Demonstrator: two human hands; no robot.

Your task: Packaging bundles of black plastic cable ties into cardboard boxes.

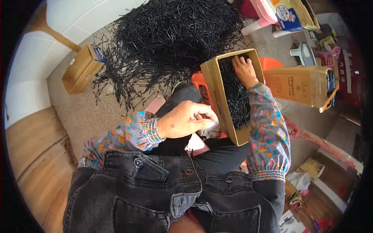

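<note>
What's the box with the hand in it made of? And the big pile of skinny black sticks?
The box looks like matte brown cardboard: its walls are thin, flat and folded at the edges. The black sticks seem to be glossy plastic, since they catch light, though coated metal is possible.

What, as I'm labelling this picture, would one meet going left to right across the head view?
Blue-edged brown cardboard box, bare left hand, bare right hand inside an open brown cardboard box of thin black sticks, printed brown cardboard box with similar sticks at its right end.
</note>
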